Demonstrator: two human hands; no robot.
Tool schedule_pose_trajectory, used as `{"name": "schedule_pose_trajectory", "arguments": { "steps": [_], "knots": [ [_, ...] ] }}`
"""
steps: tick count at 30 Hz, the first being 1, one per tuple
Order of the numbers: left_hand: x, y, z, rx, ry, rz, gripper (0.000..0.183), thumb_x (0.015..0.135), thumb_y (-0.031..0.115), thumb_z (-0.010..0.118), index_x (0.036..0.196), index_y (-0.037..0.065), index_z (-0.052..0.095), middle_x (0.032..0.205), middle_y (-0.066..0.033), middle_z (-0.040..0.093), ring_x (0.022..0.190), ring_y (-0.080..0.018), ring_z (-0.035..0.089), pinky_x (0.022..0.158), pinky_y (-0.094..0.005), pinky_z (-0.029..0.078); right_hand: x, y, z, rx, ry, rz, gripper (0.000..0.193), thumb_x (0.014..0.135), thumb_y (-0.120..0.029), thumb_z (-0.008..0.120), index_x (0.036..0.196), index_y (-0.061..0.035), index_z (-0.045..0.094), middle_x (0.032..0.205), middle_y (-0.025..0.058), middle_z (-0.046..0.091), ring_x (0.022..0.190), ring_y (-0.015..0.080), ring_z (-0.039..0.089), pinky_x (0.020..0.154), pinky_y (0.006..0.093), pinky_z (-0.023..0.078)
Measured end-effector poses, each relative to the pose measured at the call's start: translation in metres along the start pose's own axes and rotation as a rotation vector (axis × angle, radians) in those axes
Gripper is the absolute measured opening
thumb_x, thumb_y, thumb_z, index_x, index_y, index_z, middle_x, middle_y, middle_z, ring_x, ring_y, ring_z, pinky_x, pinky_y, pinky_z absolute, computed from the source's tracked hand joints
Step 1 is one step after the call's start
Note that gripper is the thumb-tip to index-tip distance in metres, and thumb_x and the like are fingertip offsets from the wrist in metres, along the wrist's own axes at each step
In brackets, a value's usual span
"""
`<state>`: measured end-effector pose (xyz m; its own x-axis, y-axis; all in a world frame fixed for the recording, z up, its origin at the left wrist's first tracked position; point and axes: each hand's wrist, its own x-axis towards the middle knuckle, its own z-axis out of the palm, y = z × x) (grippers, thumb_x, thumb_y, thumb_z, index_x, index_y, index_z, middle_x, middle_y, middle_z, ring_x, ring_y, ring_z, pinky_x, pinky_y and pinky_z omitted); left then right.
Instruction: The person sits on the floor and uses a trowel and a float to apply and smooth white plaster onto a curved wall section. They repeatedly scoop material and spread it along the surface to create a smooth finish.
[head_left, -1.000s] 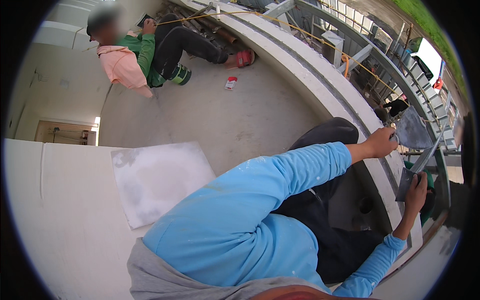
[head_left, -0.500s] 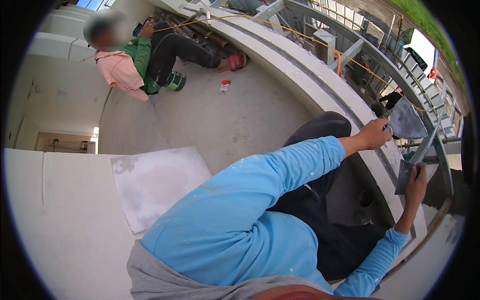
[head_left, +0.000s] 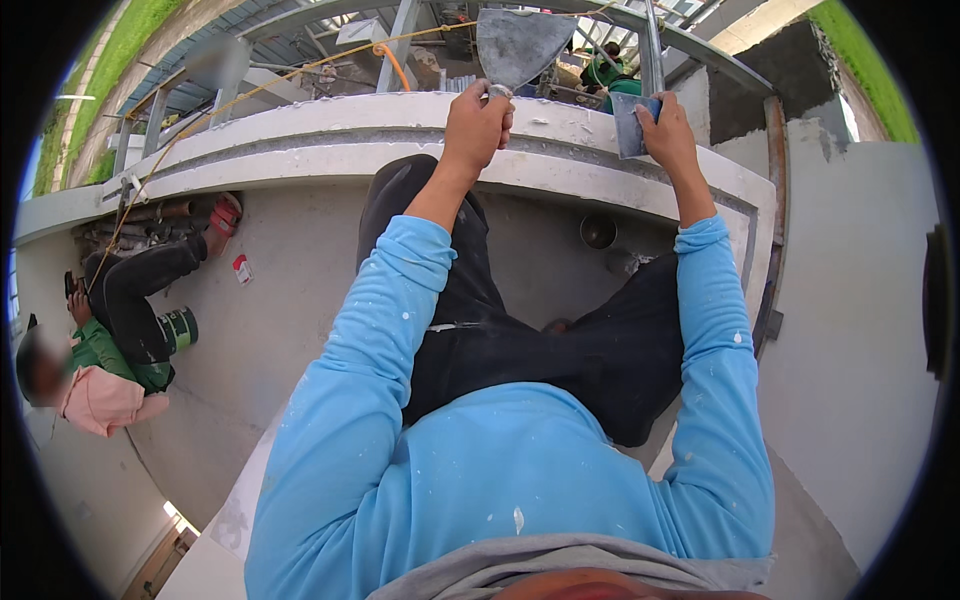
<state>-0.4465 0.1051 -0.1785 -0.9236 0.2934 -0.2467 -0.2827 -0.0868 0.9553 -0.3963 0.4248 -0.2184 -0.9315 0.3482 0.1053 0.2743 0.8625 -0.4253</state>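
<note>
My left hand (head_left: 474, 132) is closed on the handle of a wide putty knife (head_left: 522, 45). Its fan-shaped grey blade points away from me, beyond the top of a white parapet wall (head_left: 330, 150). To the right, my right hand (head_left: 668, 135) grips a small flat scraper (head_left: 631, 124) with a bluish-grey rectangular blade, held upright over the same wall top. A dark groove runs along the wall's inner side below both hands. I cannot tell whether the scraper's edge touches the wall. Both blades look smeared with grey-white residue.
Metal framing (head_left: 400, 45) and a yellow rope (head_left: 300, 72) run beyond the wall. A round dark container (head_left: 598, 231) stands on the floor by my knees. At left another person (head_left: 110, 370) sits beside a green bucket (head_left: 178, 329). People in green are below the framing.
My view has turned to the right, so the wall and both hands now lie ahead of me instead of at the right. Both tools remain in my hands.
</note>
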Motion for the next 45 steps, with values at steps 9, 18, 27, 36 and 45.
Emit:
{"name": "schedule_pose_trajectory", "arguments": {
  "steps": [9,18,27,36,45],
  "knots": [
    [-0.001,0.017,-0.004,-0.017,0.047,0.035,0.012,0.089,0.011,0.053,0.095,0.001,0.056,0.068,-0.0052,0.058,0.052,-0.0125,0.053,0.049,-0.0272,0.044,-0.007,0.04,0.017,-0.216,0.069,0.457,0.064,0.092,-0.055,0.065,0.131,-0.0058,0.051,0.123,0.0275,0.06,0.107,0.0474,0.066,0.09,0.0546,0.054],
    [0.003,0.013,-0.003,-0.091,0.027,0.044,0.009,0.089,0.011,0.054,0.092,0.003,0.057,0.068,-0.0046,0.058,0.052,-0.0119,0.053,0.05,-0.0272,0.045,-0.028,-0.078,0.064,-0.124,0.056,0.322,0.052,0.091,-0.045,0.071,0.127,-0.011,0.054,0.122,0.0211,0.058,0.105,0.0442,0.067,0.086,0.0552,0.054],
    [0.0,0.021,-0.007,-0.178,0.04,0.029,0.019,0.09,0.012,0.053,0.103,0.0,0.061,0.068,-0.0036,0.057,0.052,-0.0111,0.053,0.05,-0.0264,0.043,-0.013,-0.038,0.019,-0.235,0.141,0.421,0.052,0.088,-0.047,0.072,0.123,-0.0118,0.056,0.115,0.019,0.062,0.104,0.0417,0.067,0.084,0.0541,0.055],
    [-0.006,0.022,-0.005,-0.18,0.023,0.05,0.012,0.09,0.012,0.053,0.095,0.002,0.057,0.069,-0.004,0.057,0.053,-0.0106,0.053,0.049,-0.0265,0.043,-0.007,-0.071,0.04,-0.208,0.099,0.291,0.054,0.088,-0.045,0.074,0.123,-0.0083,0.056,0.117,0.0205,0.064,0.104,0.0409,0.068,0.085,0.0533,0.055],
    [-0.007,0.024,-0.006,-0.187,0.005,0.037,0.013,0.09,0.012,0.054,0.098,0.002,0.058,0.068,-0.0037,0.057,0.053,-0.0109,0.053,0.05,-0.0269,0.044,-0.011,-0.103,0.078,-0.16,0.067,0.248,0.057,0.088,-0.042,0.074,0.125,-0.0051,0.052,0.117,0.0236,0.062,0.105,0.0446,0.067,0.088,0.0524,0.055]
  ]
}}
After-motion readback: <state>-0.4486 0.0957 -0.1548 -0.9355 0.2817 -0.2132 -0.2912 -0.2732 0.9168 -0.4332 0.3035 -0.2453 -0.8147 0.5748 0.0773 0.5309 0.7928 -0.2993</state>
